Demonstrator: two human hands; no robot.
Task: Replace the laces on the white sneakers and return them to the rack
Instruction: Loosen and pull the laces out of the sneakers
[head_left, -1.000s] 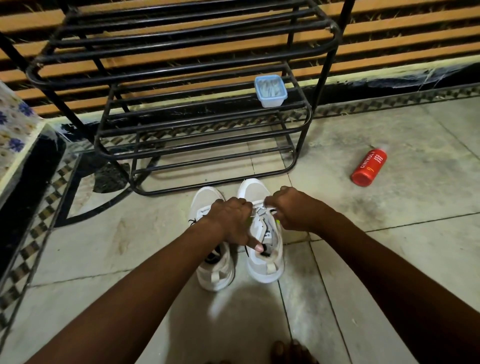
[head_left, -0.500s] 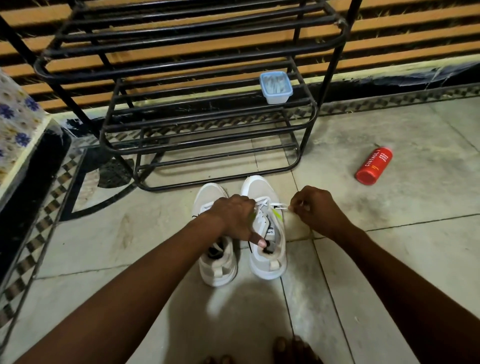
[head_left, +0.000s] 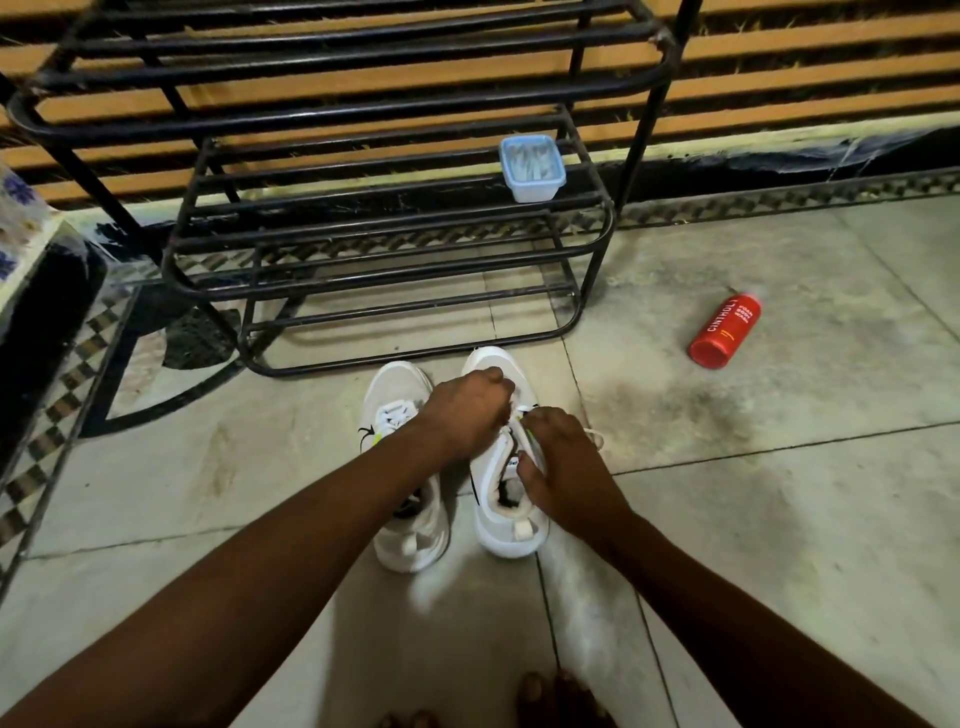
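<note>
2 white sneakers (head_left: 399, 387) sit on the floor (head_left: 727, 519) just near of the black rack (head_left: 389, 271); left hand (head_left: 462, 410) and right hand (head_left: 566, 462) pinch the right sneaker's (head_left: 511, 538) lace (head_left: 595, 436) with curled fingers, seemingly mid-lacing, next needing a pull through another eyelet.

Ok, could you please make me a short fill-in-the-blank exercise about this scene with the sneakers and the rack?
1. The left hand and the right hand hold the same sneaker, the ___ one of the pair.
2. The bottle on the floor is ___ and lies on its side.
3. The container on the rack has a ___ rim.
Missing words: right; red; blue.
</note>
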